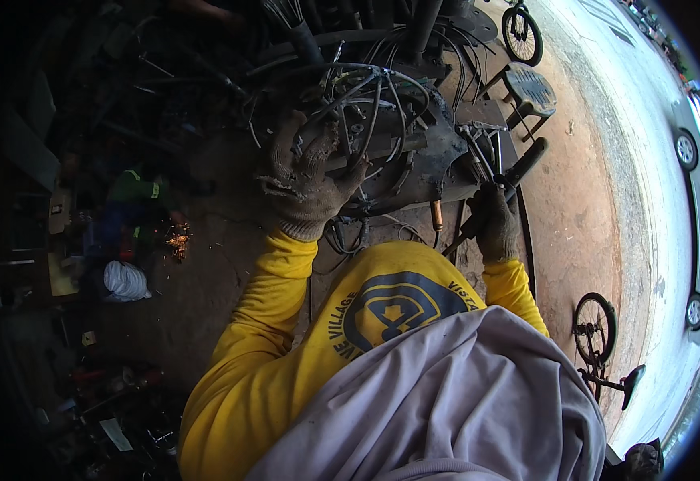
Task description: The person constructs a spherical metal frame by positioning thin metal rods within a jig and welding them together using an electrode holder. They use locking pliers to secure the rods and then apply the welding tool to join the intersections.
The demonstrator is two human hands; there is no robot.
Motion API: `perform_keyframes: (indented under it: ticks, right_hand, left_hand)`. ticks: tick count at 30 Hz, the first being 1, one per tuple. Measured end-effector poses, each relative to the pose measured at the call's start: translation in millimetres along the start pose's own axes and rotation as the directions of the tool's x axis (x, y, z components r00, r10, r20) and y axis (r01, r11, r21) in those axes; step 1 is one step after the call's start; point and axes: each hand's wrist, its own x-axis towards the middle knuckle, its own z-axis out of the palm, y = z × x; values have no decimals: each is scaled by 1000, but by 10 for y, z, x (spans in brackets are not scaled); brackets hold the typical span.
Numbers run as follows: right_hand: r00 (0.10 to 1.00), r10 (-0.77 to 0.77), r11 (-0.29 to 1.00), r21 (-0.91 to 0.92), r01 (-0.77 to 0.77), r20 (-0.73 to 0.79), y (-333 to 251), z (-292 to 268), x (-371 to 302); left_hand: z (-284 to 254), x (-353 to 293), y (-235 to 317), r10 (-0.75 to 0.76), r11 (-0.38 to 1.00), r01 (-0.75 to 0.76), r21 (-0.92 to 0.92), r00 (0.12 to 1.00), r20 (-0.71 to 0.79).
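My left hand point(310, 188), in a worn, frayed grey work glove, is raised with its fingers spread. It is at the near left side of a round cage of bent metal rods point(376, 100); its thumb overlaps one rod, and I cannot tell whether they touch. The cage stands on a dark, cluttered metal worktop point(438, 148). My right hand point(496, 223), in a dark glove, is closed around a long dark tool with a thick handle point(528, 160), held at a slant by the worktop's right edge. The tool's exact kind is unclear.
A copper-coloured cylindrical piece point(436, 216) hangs at the worktop's near edge, with cables below. On the right are a stool point(528, 90), bicycles point(595, 329) and a parked car point(698, 216). At left a crouching person point(135, 200) works amid orange sparks point(177, 240).
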Motion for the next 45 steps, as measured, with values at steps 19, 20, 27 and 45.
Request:
perform_keyframes:
  ticks: [19,20,27,45]
  right_hand:
    - [999,-3,1000,-17,4,41,-7,-132,-33]
    - [999,0,1000,-21,1,39,-1,-144,-31]
    - [1000,20,999,28,-19,-9,-29,-86,-69]
    - [998,-26,984,-174,35,50,-39,38,-139]
  left_hand:
    - [-65,249,401,-117,981,95,168,985,130]
    - [-39,206,395,-176,979,162,121,978,111]
    - [-19,-78,353,-378,923,364,124,918,116]
    - [170,-489,158,-502,851,482,209,864,50]
